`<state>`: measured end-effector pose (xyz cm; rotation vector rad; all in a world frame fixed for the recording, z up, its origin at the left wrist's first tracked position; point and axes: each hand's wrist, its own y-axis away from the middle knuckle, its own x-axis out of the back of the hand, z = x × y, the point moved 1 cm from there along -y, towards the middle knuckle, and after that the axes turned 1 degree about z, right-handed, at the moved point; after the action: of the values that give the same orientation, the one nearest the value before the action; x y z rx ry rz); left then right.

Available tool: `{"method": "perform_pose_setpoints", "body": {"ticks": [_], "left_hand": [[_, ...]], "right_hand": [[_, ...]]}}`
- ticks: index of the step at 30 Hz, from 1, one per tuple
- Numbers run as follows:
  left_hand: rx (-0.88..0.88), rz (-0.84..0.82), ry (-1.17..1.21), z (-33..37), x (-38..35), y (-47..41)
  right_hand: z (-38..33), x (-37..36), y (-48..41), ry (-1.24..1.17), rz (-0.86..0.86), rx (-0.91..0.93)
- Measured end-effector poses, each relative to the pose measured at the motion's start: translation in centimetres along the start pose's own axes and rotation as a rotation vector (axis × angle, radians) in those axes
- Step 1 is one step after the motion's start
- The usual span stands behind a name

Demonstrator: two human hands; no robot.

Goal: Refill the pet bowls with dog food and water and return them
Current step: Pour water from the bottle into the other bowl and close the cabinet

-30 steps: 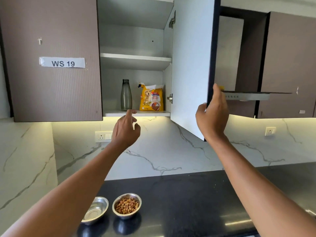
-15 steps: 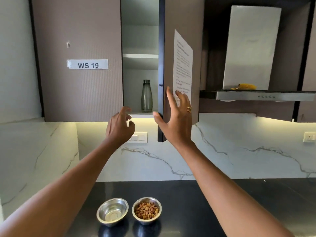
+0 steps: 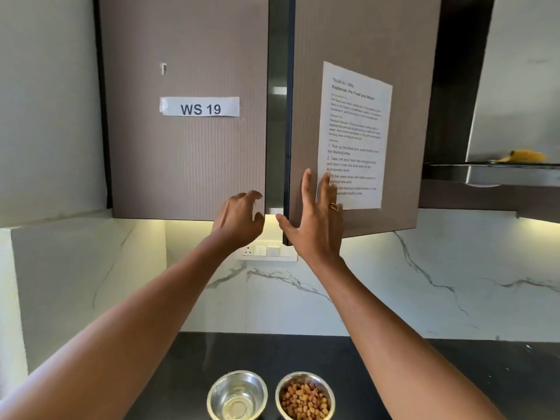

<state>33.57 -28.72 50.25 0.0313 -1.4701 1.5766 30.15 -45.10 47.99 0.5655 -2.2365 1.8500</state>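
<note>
Since half a second ago the right door (image 3: 306, 116) has swung nearly closed. The dark gap (image 3: 277, 131) beside it is now a thin strip, and the bottle seen inside the cupboard before is out of sight.

The right hand (image 3: 315, 225) lies flat against the front of that door, near its lower left corner. Its fingers are straight and spread and its thumb points toward the gap; its grip is apart and clasps nothing. A ring (image 3: 333, 206) sits on one finger, and two fingertips overlap the lower left edge of a printed sheet (image 3: 354, 134) stuck to the door.

The left hand (image 3: 239, 219) is raised at the lower right corner of the left door (image 3: 188, 162). Its fingers are loosely curled and its grip is slack around nothing. Whether it touches the door cannot be told. A label (image 3: 200, 107) reading WS 19 is taped to this door.

Both bowls stand side by side on the dark surface (image 3: 454, 374) at the bottom centre of the frame, between the forearms. The left bowl (image 3: 212, 392) is shiny inside, and whether it holds water cannot be told. The right bowl (image 3: 331, 392) holds kibble (image 3: 304, 401).

A switch plate (image 3: 266, 252) sits on the marble wall (image 3: 424, 283) below the doors. At the right edge a hood (image 3: 491, 174) carries something yellow on top.
</note>
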Motion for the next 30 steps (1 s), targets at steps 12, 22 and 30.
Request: {"method": "perform_pose_setpoints", "body": {"ticks": [12, 22, 30], "left_hand": [[-0.105, -0.278, -0.354, -6.5, -5.3, -2.7], [-0.067, -0.365, -0.342, -9.6, -9.2, -3.9], [-0.061, -0.376, -0.396, -9.7, -10.4, -4.3]], "right_hand": [[0.0, -7.8, -2.1, 0.195, -0.108, 0.073], [2.0, -12.4, -2.7, 0.271, -0.231, 0.141], [3.5, -14.7, -2.2, 0.280, -0.287, 0.171]]}}
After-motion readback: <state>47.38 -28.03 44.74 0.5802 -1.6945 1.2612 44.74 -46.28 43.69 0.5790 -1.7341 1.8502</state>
